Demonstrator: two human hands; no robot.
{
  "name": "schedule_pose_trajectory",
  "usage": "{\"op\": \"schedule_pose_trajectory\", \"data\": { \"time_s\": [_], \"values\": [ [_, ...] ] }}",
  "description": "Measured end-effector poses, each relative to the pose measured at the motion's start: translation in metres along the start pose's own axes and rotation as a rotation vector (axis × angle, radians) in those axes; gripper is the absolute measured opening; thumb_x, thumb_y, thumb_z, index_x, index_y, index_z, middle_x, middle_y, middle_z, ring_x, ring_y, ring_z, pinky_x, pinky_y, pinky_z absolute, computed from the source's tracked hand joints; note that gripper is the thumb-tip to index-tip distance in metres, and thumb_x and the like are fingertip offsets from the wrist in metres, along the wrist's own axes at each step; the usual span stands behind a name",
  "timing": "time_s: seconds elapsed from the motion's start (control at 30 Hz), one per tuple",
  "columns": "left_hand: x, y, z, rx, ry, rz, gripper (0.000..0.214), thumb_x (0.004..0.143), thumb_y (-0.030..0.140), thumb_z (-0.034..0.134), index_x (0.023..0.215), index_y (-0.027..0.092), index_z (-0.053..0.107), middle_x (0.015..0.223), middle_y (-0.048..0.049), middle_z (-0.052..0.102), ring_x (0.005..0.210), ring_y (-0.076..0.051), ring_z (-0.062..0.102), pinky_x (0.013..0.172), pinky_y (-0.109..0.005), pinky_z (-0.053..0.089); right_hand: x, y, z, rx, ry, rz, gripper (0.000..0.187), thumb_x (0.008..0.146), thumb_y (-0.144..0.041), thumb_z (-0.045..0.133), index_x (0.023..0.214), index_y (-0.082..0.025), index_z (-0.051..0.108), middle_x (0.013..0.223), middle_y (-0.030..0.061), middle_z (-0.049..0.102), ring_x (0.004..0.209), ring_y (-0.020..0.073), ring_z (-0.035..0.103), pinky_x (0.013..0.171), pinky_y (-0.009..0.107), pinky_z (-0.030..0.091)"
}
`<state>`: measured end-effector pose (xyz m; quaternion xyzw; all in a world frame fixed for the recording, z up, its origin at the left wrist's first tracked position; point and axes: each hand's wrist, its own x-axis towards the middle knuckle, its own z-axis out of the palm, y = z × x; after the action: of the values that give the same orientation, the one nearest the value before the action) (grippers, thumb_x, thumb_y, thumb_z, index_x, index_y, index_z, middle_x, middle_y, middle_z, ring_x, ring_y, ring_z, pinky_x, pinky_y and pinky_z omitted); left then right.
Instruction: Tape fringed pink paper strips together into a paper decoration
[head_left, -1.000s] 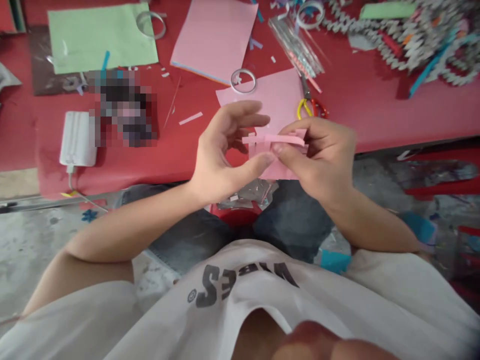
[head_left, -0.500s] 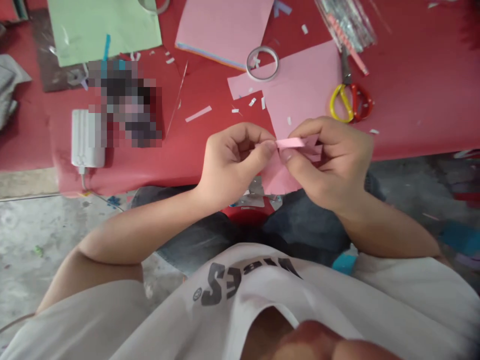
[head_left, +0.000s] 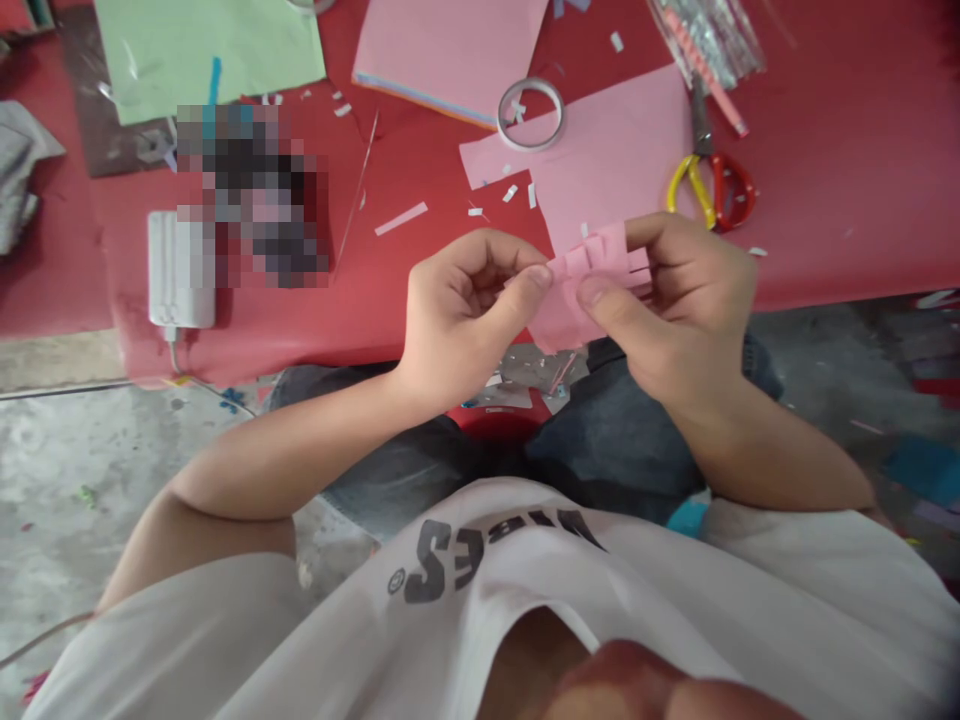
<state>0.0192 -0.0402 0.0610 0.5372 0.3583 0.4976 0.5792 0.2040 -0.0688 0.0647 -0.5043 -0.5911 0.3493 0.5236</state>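
A piece of pink paper (head_left: 566, 310), its edge cut into narrow strips, is held up between my two hands near the table's front edge. The thumb and forefinger of my left hand (head_left: 480, 315) pinch its left end. My right hand (head_left: 679, 305) grips the other side, thumb on the near face and fingers behind, partly hidden by the paper. Several strips show folded over between the two thumbs. Just beyond the hands lies a larger pink sheet (head_left: 622, 140), with a roll of tape (head_left: 531, 114) at its left part.
Scissors with yellow and red handles (head_left: 712, 190) lie right of the pink sheet, by a pink striped stick (head_left: 705, 75). A stack of coloured paper (head_left: 450, 50) and a green sheet (head_left: 210, 55) are at the back. A white power bank (head_left: 180, 270) with a cable sits left. Paper scraps dot the red table (head_left: 840, 180).
My right hand has turned and spread the pink paper, so more of its strips now face up. The left hand keeps its pinch. The whole view has shifted slightly.
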Motion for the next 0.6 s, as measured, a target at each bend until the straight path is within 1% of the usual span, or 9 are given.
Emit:
{"op": "schedule_pose_trajectory", "data": {
  "time_s": [0.07,0.13,0.23,0.33,0.4,0.5,0.6],
  "values": [
    [-0.001,0.0,0.0,-0.014,0.001,0.011,0.017,0.093,0.038,0.081,0.087,0.022,0.078,0.077,0.0002,0.072,0.068,-0.009,0.066,0.061,-0.023,0.058,0.0,0.001,0.0,-0.022,0.018,-0.023,0.01,0.088,-0.029,0.078,0.098,-0.03,0.078,0.086,-0.0052,0.075,0.071,0.0117,0.066,0.062,0.027,0.05],
    [-0.003,0.001,0.0,-0.055,-0.025,-0.009,0.016,0.092,0.037,0.082,0.09,0.021,0.08,0.081,-0.0015,0.074,0.071,-0.011,0.069,0.065,-0.024,0.059,-0.002,0.001,0.0,-0.077,0.034,-0.056,0.005,0.089,-0.03,0.078,0.094,-0.03,0.078,0.082,-0.0044,0.073,0.067,0.0114,0.062,0.058,0.028,0.047],
    [-0.004,0.001,0.0,-0.079,-0.072,-0.041,0.018,0.089,0.036,0.086,0.097,0.021,0.082,0.091,-0.0036,0.078,0.08,-0.013,0.074,0.073,-0.027,0.061,-0.004,-0.002,-0.001,-0.157,0.033,-0.075,0.004,0.091,-0.033,0.076,0.093,-0.03,0.078,0.08,-0.0027,0.072,0.065,0.0122,0.059,0.055,0.029,0.045],
    [-0.005,-0.001,0.0,-0.016,-0.065,0.018,0.015,0.089,0.034,0.085,0.096,0.022,0.081,0.09,-0.0021,0.077,0.079,-0.012,0.072,0.072,-0.026,0.06,-0.004,-0.004,-0.001,-0.198,0.034,-0.089,0.003,0.091,-0.033,0.075,0.092,-0.03,0.077,0.078,-0.0026,0.07,0.065,0.0123,0.057,0.055,0.03,0.043],
    [-0.005,-0.004,0.0,0.034,-0.047,0.084,0.009,0.092,0.031,0.083,0.094,0.022,0.08,0.086,-0.0004,0.075,0.074,-0.009,0.068,0.068,-0.025,0.058,-0.004,-0.005,0.001,-0.148,0.03,-0.068,0.005,0.092,-0.032,0.075,0.09,-0.028,0.075,0.077,-0.0027,0.069,0.065,0.0118,0.057,0.057,0.03,0.043],
    [-0.006,-0.011,0.002,0.095,-0.013,0.191,0.005,0.095,0.028,0.08,0.094,0.023,0.079,0.083,0.0017,0.074,0.071,-0.008,0.066,0.063,-0.024,0.057,-0.004,-0.004,0.005,-0.02,0.015,0.015,0.007,0.092,-0.03,0.075,0.088,-0.025,0.073,0.077,-0.0024,0.067,0.067,0.0108,0.055,0.06,0.028,0.042],
    [-0.006,-0.018,0.002,0.149,-0.001,0.275,0.002,0.096,0.027,0.078,0.098,0.025,0.078,0.085,0.0026,0.074,0.073,-0.009,0.067,0.064,-0.025,0.059,-0.003,0.0,0.009,0.089,-0.015,0.109,0.008,0.093,-0.027,0.073,0.086,-0.023,0.071,0.075,-0.0027,0.062,0.065,0.0095,0.05,0.06,0.026,0.04]
  ]
}}
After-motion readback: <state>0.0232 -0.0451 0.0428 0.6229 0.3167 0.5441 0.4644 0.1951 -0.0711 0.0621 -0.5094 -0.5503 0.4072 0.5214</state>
